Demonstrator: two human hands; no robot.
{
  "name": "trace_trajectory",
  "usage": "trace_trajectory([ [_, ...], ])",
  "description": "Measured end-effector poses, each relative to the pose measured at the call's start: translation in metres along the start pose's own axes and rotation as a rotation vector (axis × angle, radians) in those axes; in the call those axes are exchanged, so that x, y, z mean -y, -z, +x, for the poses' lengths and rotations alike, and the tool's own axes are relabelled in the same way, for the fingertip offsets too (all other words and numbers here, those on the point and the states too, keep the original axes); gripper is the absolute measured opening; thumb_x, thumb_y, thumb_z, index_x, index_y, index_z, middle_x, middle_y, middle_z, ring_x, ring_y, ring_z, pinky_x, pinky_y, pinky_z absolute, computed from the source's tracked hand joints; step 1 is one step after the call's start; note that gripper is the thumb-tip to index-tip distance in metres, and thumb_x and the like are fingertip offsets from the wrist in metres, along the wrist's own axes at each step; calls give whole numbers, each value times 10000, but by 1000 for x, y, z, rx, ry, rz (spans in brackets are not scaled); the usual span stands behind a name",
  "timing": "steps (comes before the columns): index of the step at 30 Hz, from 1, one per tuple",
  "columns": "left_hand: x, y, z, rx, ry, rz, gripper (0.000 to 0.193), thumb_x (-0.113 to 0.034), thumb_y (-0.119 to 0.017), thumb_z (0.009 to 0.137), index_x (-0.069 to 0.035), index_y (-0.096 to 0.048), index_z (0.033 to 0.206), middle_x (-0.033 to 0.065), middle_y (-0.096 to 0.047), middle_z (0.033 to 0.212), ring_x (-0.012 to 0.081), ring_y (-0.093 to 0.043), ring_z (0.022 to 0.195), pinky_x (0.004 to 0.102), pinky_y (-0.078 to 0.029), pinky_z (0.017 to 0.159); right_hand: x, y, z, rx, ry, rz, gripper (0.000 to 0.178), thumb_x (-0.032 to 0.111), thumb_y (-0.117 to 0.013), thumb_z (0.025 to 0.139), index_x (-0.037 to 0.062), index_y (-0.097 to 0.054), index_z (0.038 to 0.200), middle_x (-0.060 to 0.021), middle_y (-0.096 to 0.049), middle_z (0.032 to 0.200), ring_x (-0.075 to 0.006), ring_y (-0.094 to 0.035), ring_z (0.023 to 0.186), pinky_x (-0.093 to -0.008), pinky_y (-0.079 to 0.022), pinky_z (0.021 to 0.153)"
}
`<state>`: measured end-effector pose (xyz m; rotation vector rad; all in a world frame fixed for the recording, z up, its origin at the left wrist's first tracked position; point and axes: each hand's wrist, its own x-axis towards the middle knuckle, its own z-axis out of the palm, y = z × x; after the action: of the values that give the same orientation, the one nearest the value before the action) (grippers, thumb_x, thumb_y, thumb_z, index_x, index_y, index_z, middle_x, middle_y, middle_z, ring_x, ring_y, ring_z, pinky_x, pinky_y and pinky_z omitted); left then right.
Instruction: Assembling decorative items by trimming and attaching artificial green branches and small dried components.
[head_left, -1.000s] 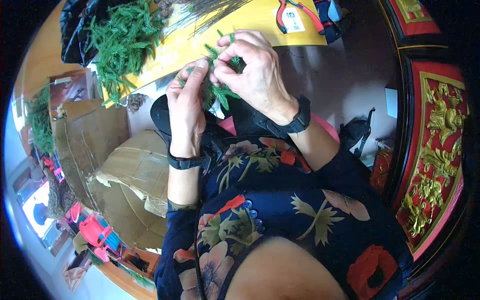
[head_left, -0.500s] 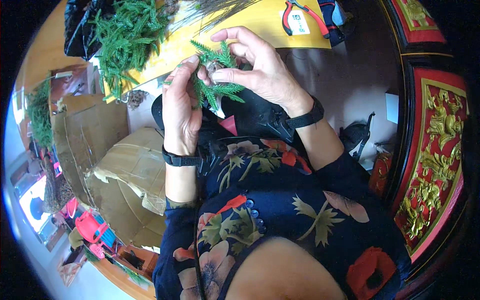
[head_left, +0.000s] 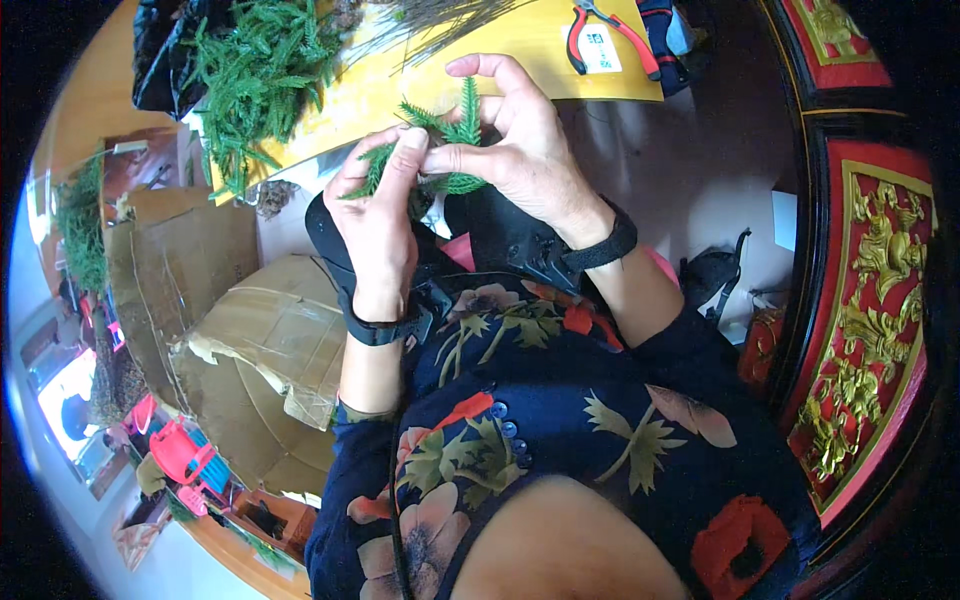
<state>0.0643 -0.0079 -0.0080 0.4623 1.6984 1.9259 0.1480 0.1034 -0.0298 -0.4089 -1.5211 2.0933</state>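
Between my hands, above my lap, is a small spray of green artificial pine sprigs. My left hand pinches it from the left, thumb pressed near its centre. My right hand grips it from the other side with thumb and fingers, and its index finger is raised and curved away. The two thumb tips nearly meet over the middle of the spray, which they cover. Sprig tips stick out above, below and to the left of the fingers.
Ahead, the yellow table bears a heap of green sprigs, dark thin wire stems and red-handled pliers. An open cardboard box stands at my left. A carved red and gold panel rises at right.
Both hands have turned the spray. My left hand has shifted slightly right and its thumb now covers the centre, where a brownish piece showed before.
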Motion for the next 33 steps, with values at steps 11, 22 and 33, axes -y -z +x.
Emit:
trace_trajectory([
  [11, -2, -2, -1, 5, -102, -23, 114, -10, -623, 816, 29, -641, 921, 29, -623, 798, 87, -567, 733, 206, -437, 737, 3, 2, 7, 61, 362, -347, 428, 45, -683, 766, 29, -494, 1150, -66, -576, 1043, -120, -555, 936, -257, -446, 812],
  [22, -15, 23, 6, 188, 204, -98, 132, -52, -638, 779, 4, -636, 898, 7, -594, 720, 63, -533, 698, 188, -407, 643, 13, 13, 22, 290, 504, -489, 127, -25, -593, 786, 21, -657, 885, -98, -557, 1106, -165, -545, 970, -264, -450, 787],
  [33, -16, 58, 25, 448, 536, -474, 163, -81, -596, 791, 14, -576, 922, 52, -582, 826, 89, -527, 713, 211, -426, 654, 41, -1, 50, 506, 781, -667, 171, -15, -669, 710, 24, -666, 877, -103, -565, 1075, -168, -536, 853, -251, -473, 706],
])
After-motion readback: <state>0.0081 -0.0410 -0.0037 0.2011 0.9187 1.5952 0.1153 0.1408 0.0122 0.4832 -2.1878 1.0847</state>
